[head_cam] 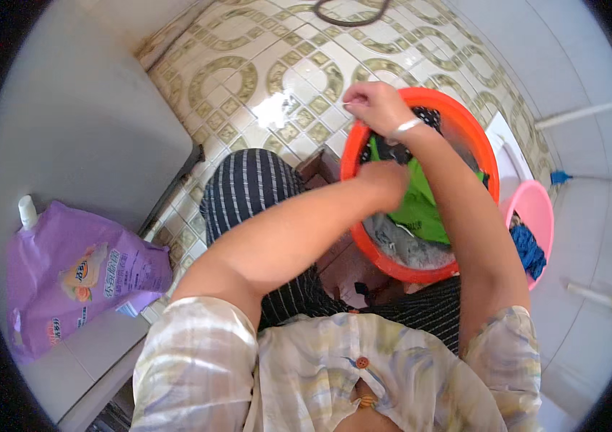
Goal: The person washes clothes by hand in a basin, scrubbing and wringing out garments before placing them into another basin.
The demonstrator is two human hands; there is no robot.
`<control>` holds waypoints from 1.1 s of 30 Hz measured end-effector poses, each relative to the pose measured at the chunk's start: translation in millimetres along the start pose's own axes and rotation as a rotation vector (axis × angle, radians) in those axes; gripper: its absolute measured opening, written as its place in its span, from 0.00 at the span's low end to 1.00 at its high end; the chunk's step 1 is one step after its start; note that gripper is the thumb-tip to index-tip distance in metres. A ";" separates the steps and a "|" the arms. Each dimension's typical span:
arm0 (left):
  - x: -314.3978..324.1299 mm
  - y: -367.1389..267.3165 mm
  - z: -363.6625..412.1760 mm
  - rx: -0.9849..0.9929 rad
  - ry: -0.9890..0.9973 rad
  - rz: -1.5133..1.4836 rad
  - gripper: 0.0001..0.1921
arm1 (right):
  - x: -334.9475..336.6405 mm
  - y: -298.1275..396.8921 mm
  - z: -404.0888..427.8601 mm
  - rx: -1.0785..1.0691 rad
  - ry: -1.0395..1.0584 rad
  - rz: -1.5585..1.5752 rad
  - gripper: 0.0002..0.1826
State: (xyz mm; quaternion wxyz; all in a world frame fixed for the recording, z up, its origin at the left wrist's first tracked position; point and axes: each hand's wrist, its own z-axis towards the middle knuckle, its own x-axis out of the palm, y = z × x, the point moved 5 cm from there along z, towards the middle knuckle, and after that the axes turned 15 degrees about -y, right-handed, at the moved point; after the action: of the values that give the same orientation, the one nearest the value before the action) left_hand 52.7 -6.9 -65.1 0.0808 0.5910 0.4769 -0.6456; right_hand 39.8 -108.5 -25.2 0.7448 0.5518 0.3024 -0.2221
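Observation:
An orange-red plastic tub (481,129) holds soapy grey water (392,237), a bright green garment (424,216) and dark cloth with white dots (427,116). My left hand (387,186), blurred, is closed on the green garment at the tub's left side. A green strip shows just above that hand. Farther off, my right hand (376,105) is over the tub's far left rim, its fingers curled in. A silver bracelet (407,127) circles the right wrist. Whether the right fingers hold anything is unclear.
Right of the tub stands a pink basin (544,216) with blue cloth (527,251) inside. A purple detergent pouch (89,270) with a white cap lies at left, beside a grey panel (84,124). Patterned floor tiles (279,108) look wet. A dark hose loop (352,24) lies at the far edge.

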 end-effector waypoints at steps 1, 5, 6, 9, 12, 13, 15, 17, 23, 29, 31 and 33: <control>-3.8 -2.4 -4.3 -0.012 0.078 0.026 0.17 | 25.6 0.5 15.6 0.074 0.040 0.018 0.07; 31.6 -12.1 -0.8 0.329 -0.642 -0.149 0.21 | 108.7 -6.8 55.1 0.055 0.129 -0.110 0.08; 26.3 -14.3 -4.6 0.342 -0.740 -0.062 0.22 | 126.1 -11.2 58.3 0.055 0.136 -0.105 0.08; 20.5 8.9 1.6 0.299 -0.689 -0.096 0.22 | 167.7 -11.0 61.0 -0.173 0.246 -0.176 0.12; 19.6 29.7 8.3 0.250 -0.608 -0.147 0.21 | 184.8 -18.4 63.6 -0.105 0.299 -0.246 0.16; 20.4 35.9 9.2 0.233 -0.580 -0.164 0.21 | 189.7 -16.8 65.1 -0.101 0.305 -0.241 0.16; 22.6 45.4 11.7 0.205 -0.524 -0.199 0.21 | 193.5 -20.3 70.0 -0.037 0.203 -0.281 0.16; 25.1 51.9 13.9 0.180 -0.472 -0.236 0.21 | 199.2 -23.0 64.7 -0.060 0.208 -0.265 0.14; 21.8 47.5 21.6 0.164 -0.338 -0.334 0.20 | 206.9 -39.7 61.6 -0.243 0.146 -0.336 0.08; 27.6 10.3 16.7 0.181 -0.200 -0.438 0.20 | 122.6 -44.8 61.4 0.809 0.209 0.718 0.07; 37.1 -13.2 13.3 0.214 -0.125 -0.474 0.19 | 79.5 -35.9 53.0 0.770 0.198 0.838 0.07; 22.1 5.0 23.1 -0.041 0.138 -0.251 0.18 | 27.1 -29.3 30.0 0.740 0.153 0.957 0.07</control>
State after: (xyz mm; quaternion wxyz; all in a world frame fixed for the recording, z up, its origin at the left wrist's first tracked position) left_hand 33.8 -15.9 -89.8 -0.0214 0.5679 0.5646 -0.5986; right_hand 46.0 -145.7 -57.9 0.4970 0.8630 -0.0237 0.0874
